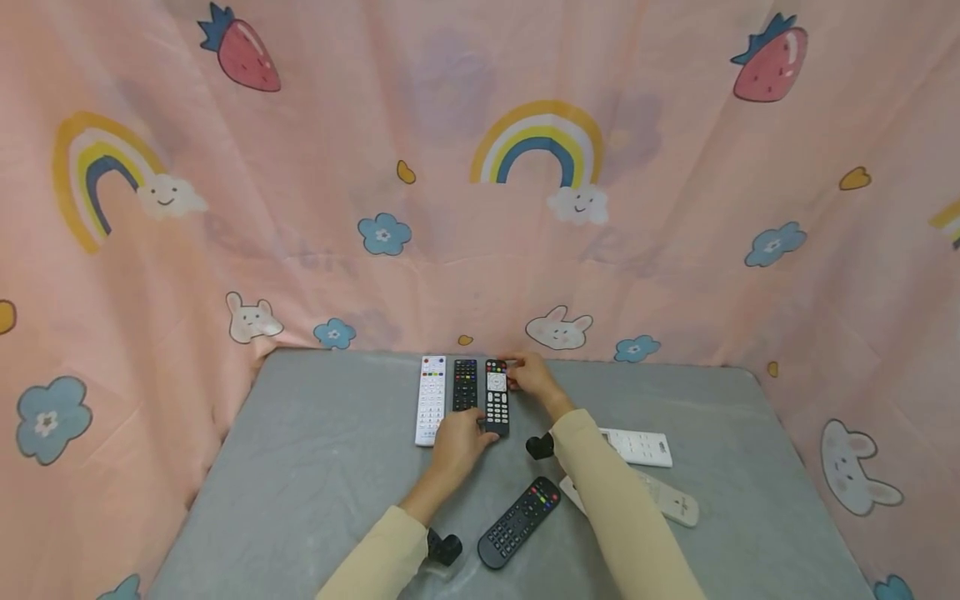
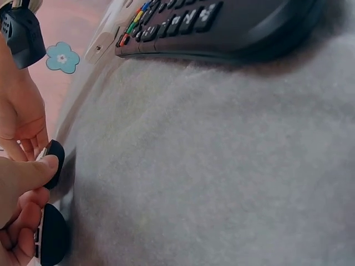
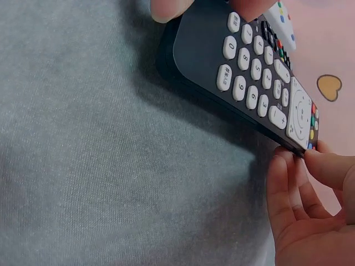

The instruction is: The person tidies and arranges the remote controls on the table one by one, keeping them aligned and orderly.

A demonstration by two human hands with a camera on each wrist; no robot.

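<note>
Both hands are at a black remote control with white buttons, which stands upright in a row at the table's far side. My left hand holds its near end, with the thumb at the end corner. At the far right corner, my right hand pinches the remote's edge, thumb near the coloured buttons, as the right wrist view shows. Left of it lie a slim black remote, partly covered by the left hand, and a white remote with its length parallel.
Closer to me a black remote with coloured buttons lies slanted. A white remote and an off-white remote lie to the right, partly behind the right sleeve. A pink patterned curtain hangs behind the grey table.
</note>
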